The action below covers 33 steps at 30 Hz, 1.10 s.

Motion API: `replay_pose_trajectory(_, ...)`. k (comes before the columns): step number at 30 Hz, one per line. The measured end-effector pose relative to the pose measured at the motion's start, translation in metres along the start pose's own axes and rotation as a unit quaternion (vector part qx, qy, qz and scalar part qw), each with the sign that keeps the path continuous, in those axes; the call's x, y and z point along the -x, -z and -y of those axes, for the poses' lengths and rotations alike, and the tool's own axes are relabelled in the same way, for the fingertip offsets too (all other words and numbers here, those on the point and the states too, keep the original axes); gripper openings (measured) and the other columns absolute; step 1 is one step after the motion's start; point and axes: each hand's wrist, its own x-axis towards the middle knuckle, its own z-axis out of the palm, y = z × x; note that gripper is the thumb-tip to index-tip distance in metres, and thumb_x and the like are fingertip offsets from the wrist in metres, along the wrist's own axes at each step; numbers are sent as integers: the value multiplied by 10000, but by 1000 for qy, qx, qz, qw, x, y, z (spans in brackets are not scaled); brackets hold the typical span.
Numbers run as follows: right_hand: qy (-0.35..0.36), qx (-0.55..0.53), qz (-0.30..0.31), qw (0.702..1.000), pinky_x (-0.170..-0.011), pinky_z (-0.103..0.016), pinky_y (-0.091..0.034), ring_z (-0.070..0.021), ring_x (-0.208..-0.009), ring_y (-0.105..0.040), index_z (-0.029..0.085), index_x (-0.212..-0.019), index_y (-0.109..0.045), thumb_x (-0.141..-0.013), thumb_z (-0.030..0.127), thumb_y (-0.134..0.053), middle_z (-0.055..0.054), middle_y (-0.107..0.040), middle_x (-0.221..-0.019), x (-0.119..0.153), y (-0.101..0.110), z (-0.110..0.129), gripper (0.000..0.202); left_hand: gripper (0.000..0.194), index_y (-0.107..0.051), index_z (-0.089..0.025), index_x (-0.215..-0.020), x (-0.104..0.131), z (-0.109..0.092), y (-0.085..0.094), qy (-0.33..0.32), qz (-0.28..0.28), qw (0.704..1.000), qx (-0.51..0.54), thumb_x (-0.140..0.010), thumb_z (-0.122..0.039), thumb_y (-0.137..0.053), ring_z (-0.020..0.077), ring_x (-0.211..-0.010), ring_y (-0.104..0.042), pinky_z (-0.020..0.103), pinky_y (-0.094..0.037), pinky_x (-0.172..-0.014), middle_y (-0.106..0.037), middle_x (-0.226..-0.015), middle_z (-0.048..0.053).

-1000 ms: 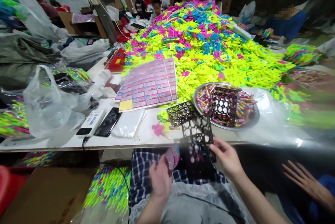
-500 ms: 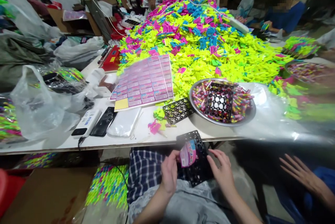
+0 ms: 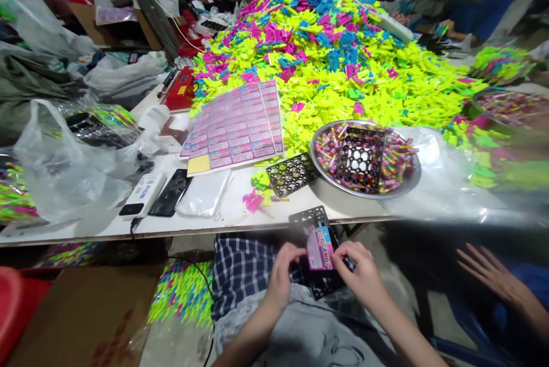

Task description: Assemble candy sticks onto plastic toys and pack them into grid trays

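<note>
A pink and blue label (image 3: 319, 251) with "TOY CANDY" printed on it is stretched flat between my two hands. My left hand (image 3: 281, 272) pinches its left edge, and my right hand (image 3: 358, 270) grips the right edge with thumb and finger. Beneath the label, a black plastic grid tray (image 3: 309, 219) rests over my lap, partly covered by label and hands. On the table lie sheets of the same pink labels (image 3: 234, 127) and another black grid tray (image 3: 291, 175). A metal bowl (image 3: 412, 184) holds wrapped candies (image 3: 394, 158) with a black tray on top.
Behind the bowl rises a big heap of yellow, pink and blue plastic pieces (image 3: 334, 64). A phone (image 3: 170, 192), a white power bank (image 3: 143, 195) and clear bags (image 3: 206, 195) lie to the left. Another person's hand (image 3: 493, 275) is at the right. A cardboard box (image 3: 81, 315) stands lower left.
My right hand has moved left from the tray's edge onto the label. The label, curled in my left hand before, is now held flat by both hands.
</note>
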Motion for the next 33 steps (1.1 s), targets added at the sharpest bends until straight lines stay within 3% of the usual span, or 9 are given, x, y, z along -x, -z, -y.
replay_pose_trajectory(7,58,76,27,995,-697,-299,-310,-161,-716,-508,197,-639,-532,-786,274,-501,-6,-579,-684,10,10,4,169,232,-686,-230,-802,-18,-25,23,-73,-38,966,-247,-761,-359,-498,187,-710,-521,313,-359,-726,-571,-692,24)
replay_pose_trajectory(10,60,88,36,994,-679,-290,-302,-153,-710,-503,198,-647,-536,-783,266,-502,1,-580,-686,10,9,3,155,162,-650,-230,-728,-11,-44,16,-134,-2,919,-371,-674,-374,-597,199,-744,-508,336,-322,-734,-577,-713,21)
replay_pose_trajectory(13,43,88,32,995,-682,-291,-292,-154,-718,-499,196,-651,-539,-774,262,-515,4,-577,-685,9,7,1,141,229,-605,-220,-726,-2,-58,4,-161,20,881,-445,-631,-426,-637,213,-782,-506,344,-298,-724,-584,-761,30)
replay_pose_trajectory(21,6,72,41,997,-685,-297,-284,-169,-732,-495,200,-654,-561,-784,284,-509,-6,-581,-687,9,4,-4,163,146,-574,-225,-688,-4,-58,-3,-165,30,852,-496,-761,-346,-535,188,-744,-503,332,-259,-691,-580,-726,13)
replay_pose_trajectory(26,-2,70,42,997,-695,-298,-288,-169,-728,-498,195,-648,-554,-785,283,-507,-6,-584,-675,8,3,-4,170,292,-550,-207,-704,4,-58,-10,-181,36,840,-510,-648,-482,-628,202,-751,-488,338,-254,-674,-575,-745,28)
replay_pose_trajectory(30,-20,53,52,997,-703,-300,-286,-170,-735,-499,197,-648,-566,-787,293,-511,-5,-591,-680,8,2,-7,178,151,-555,-216,-684,3,-55,-10,-165,35,836,-522,-743,-355,-560,189,-743,-494,340,-257,-687,-570,-712,14)
replay_pose_trajectory(33,-52,25,64,996,-705,-295,-283,-169,-737,-505,203,-649,-582,-796,329,-508,-1,-599,-688,8,-4,-15,207,159,-575,-218,-688,-6,-50,-6,-153,26,843,-515,-780,-334,-516,188,-758,-505,340,-265,-703,-581,-722,19)
